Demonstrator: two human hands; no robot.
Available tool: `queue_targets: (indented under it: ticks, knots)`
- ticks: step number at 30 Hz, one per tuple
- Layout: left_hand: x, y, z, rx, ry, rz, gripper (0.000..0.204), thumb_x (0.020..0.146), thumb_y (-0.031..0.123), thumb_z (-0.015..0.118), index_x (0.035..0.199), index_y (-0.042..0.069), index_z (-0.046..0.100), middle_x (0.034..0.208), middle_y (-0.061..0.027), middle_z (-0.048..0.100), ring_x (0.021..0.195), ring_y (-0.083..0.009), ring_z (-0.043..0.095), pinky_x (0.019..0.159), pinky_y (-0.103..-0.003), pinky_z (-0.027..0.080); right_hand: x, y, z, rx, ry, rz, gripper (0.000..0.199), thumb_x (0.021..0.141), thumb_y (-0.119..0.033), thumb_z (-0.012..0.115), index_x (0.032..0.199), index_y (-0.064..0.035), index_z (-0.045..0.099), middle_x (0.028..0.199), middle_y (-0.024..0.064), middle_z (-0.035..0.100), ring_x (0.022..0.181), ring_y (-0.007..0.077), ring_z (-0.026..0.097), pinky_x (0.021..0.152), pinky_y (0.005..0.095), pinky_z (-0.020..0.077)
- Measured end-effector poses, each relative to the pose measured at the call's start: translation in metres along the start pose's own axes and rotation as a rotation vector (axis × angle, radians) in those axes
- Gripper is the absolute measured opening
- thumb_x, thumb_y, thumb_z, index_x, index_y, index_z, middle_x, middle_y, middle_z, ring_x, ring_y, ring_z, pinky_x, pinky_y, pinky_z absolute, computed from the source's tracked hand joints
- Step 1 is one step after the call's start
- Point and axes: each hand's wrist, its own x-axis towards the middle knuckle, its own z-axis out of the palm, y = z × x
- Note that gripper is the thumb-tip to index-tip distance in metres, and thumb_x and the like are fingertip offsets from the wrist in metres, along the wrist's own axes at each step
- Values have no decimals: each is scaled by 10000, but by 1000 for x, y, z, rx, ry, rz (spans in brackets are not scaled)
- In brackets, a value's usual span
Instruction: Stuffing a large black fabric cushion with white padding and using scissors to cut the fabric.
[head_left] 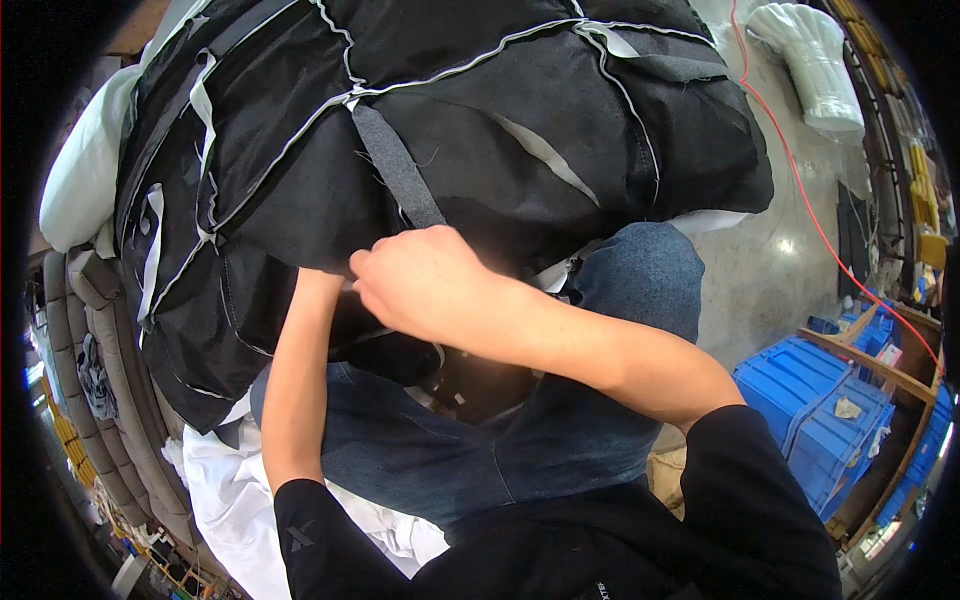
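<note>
A large black fabric cover (450,150) with white piped seams bulges before me, over my knees. My right hand (415,275) is closed, its fingertips pinching the cover's near edge. From the seam crossing, a dark grey fabric strip (390,150) runs down to the back of this hand. Up to the wrist, my left hand (320,285) has slipped beneath the cover's edge, just left of the right hand; the fabric hides its fingers. Narrow white strips (203,105) hang from the seams at the left.
White cloth (235,510) is bunched under my legs. Grey cushions (110,370) line the left. At right stand blue bins (815,410) beside wooden boards (870,360). A red hose (790,150) crosses the concrete floor, near a wrapped white roll (815,70).
</note>
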Motion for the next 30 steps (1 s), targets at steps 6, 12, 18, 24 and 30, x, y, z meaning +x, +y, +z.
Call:
queue_targets:
  ticks: [6, 12, 18, 24, 30]
  knots:
    - [7, 13, -34, 18, -64, -63, 404, 735, 84, 635, 1128, -3, 615, 1141, -222, 625, 1097, -387, 574, 950, -463, 437, 2, 27, 1, -80, 50, 57, 181, 871, -215, 595, 826, -40, 617, 737, 140, 655, 738, 313, 671, 640, 428, 534]
    - [-8, 21, -47, -82, -279, -156, 481, 762, 103, 659, 1221, -3, 562, 1239, -227, 581, 1201, -394, 518, 1039, -456, 380, 1, 14, -7, -36, 43, 20, 178, 874, -201, 594, 822, -31, 609, 723, 140, 652, 720, 308, 670, 629, 416, 528]
    - [-10, 6, 5, -128, 59, -34, 434, 822, 225, 604, 1203, 17, 589, 1242, -196, 586, 1193, -380, 517, 1023, -484, 373, 0, 7, -1, -35, -12, 8, 165, 871, -194, 598, 815, -39, 605, 722, 136, 652, 703, 308, 665, 621, 410, 525]
    - [-11, -15, 22, -121, 80, 24, 534, 853, 249, 586, 1333, 30, 507, 1365, -178, 506, 1305, -352, 435, 1090, -462, 322, -4, 7, 3, -58, -48, 23, 164, 872, -198, 602, 820, -43, 602, 738, 134, 652, 709, 304, 667, 619, 406, 526]
    - [-15, -19, 7, 41, 43, 44, 516, 850, 233, 588, 1323, 37, 522, 1351, -182, 519, 1292, -350, 449, 1080, -452, 338, 1, 14, 3, -65, -23, -7, 186, 872, -214, 600, 816, -36, 602, 726, 148, 647, 719, 325, 661, 627, 430, 523]
